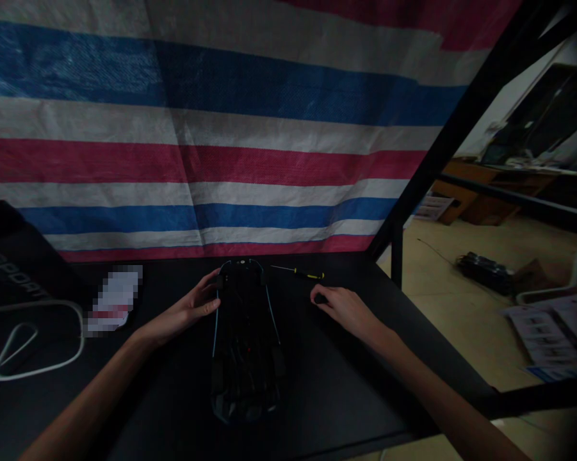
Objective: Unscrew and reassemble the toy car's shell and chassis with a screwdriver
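Note:
A dark toy car (243, 333) with light blue edging lies wheels up on the black table. My left hand (198, 306) grips its left side near the far end, thumb on the edge and fingers partly hidden behind it. To the right of the car, my right hand (339, 306) is closed low over the table. A small dark thing shows between its thumb and fingers, too dim to name. Beyond that hand lies a screwdriver (309, 274) with a yellow and black handle, its thin shaft pointing left.
At the left are a white cable (41, 372), a blurred-out flat thing (115, 301) and a black box marked SPORT (14, 262). A striped sheet (269, 160) hangs behind the table. Black frame bars (435, 153) stand at the right, with things on the floor beyond.

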A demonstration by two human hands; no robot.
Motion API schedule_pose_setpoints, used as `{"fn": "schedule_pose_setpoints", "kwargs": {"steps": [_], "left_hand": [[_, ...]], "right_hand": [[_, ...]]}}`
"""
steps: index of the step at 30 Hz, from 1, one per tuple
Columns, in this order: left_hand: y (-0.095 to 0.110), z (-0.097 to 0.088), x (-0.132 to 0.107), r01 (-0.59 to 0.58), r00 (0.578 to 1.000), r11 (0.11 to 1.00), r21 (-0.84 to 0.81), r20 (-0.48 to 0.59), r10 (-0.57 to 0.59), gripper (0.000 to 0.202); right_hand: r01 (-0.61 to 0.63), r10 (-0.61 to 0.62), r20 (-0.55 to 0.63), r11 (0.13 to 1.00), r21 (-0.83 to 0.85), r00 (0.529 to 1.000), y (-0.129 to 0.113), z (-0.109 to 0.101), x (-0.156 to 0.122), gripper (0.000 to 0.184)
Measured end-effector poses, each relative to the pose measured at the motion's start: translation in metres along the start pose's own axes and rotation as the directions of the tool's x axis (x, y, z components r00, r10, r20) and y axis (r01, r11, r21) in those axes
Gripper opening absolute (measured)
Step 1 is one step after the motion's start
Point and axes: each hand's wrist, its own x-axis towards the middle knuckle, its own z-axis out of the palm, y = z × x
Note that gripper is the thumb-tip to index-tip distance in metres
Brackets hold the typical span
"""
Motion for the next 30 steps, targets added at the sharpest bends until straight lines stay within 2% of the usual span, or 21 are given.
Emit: {"fn": "schedule_pose_setpoints", "kwargs": {"steps": [5,9,12,15,17,20,23,30], "left_hand": [[0.0,0.0,0.001,0.009,1.0,1.0,0.021,0.001,-0.009,0.08],[0.001,0.002,0.001,0.015,1.0,1.0,0.012,-0.012,-0.015,0.08],[0.0,0.003,0.0,-0.001,1.0,1.0,-0.012,0.005,0.001,0.078],[-0.001,0.003,0.001,-0.017,1.0,1.0,-0.016,0.007,0.017,0.078],[-0.003,0.003,0.002,-0.028,1.0,0.999,-0.029,0.01,0.028,0.079],[-0.005,0.001,0.003,-0.041,0.999,0.998,-0.043,0.019,0.042,0.08],[-0.006,0.001,0.003,-0.043,0.999,0.999,-0.03,0.021,0.044,0.081],[-0.005,0.004,0.002,-0.059,0.997,0.994,-0.087,0.041,0.063,0.082]], "right_hand": [[-0.015,0.015,-0.001,1.0,0.015,1.0,-0.004,0.008,0.004,0.023],[0.045,-0.044,-0.013,0.993,0.107,0.999,-0.021,0.004,0.007,0.017],[0.133,-0.129,-0.035,0.97,0.201,0.991,-0.049,-0.011,0.01,0.014],[0.24,-0.22,-0.096,0.913,0.329,0.971,-0.088,-0.027,0.016,0.016],[0.309,-0.299,-0.085,0.875,0.372,0.95,-0.115,-0.034,0.023,0.015],[0.35,-0.363,-0.007,0.893,0.284,0.932,-0.149,-0.035,0.036,0.013],[0.427,-0.442,0.072,0.89,0.156,0.894,-0.171,-0.031,0.047,0.014],[0.481,-0.483,0.145,0.875,0.048,0.864,-0.189,-0.035,0.053,0.014]]}}
